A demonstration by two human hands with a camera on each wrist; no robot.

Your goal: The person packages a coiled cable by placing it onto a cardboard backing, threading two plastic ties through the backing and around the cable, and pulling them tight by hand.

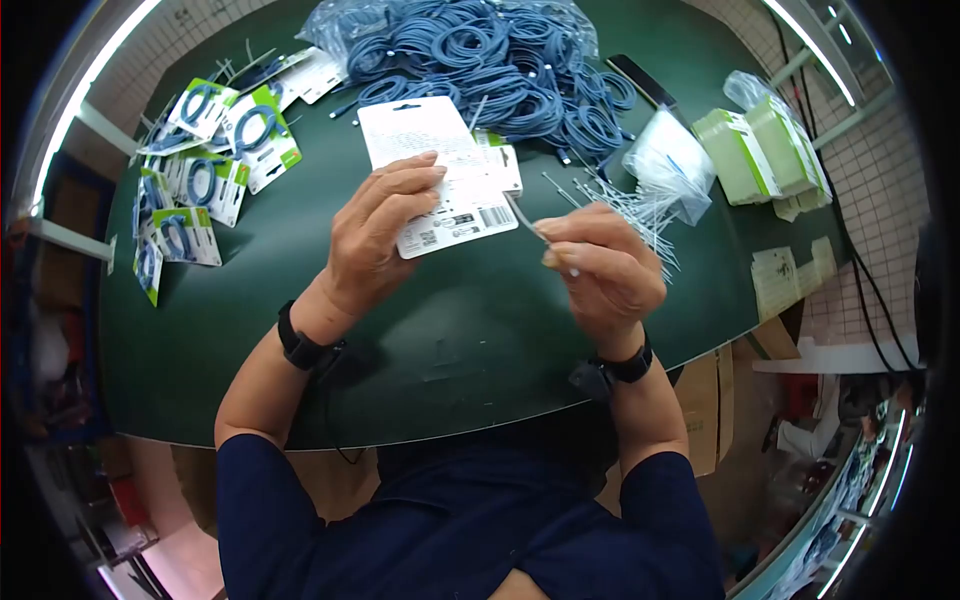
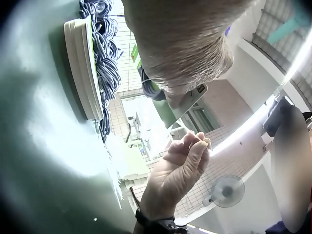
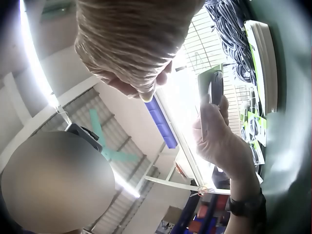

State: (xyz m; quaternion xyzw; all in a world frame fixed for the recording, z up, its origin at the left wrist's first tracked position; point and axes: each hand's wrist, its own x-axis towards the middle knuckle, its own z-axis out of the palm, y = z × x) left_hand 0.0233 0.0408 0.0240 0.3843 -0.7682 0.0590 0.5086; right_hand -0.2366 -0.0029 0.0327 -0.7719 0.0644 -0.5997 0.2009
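Note:
My left hand [image 1: 380,220] grips a white printed packaging card [image 1: 462,222], its barcode side up and its hang-hole end to the right. On the card's other face is a coiled blue cable [image 3: 217,87], seen in the right wrist view. My right hand [image 1: 610,265] pinches a thin whitish cable tie [image 1: 521,213] between thumb and fingers, just right of the card. The tie's far end reaches the card's right edge by the hang hole. Beyond the held card lies a stack of similar cards [image 1: 410,125] on the table.
A big heap of coiled blue cables [image 1: 480,60] fills the back of the green table [image 1: 440,380]. Carded cables [image 1: 200,180] lie at left. Loose cable ties [image 1: 640,220], a plastic bag [image 1: 668,160], a phone [image 1: 640,80] and wrapped card packs [image 1: 765,155] are at right.

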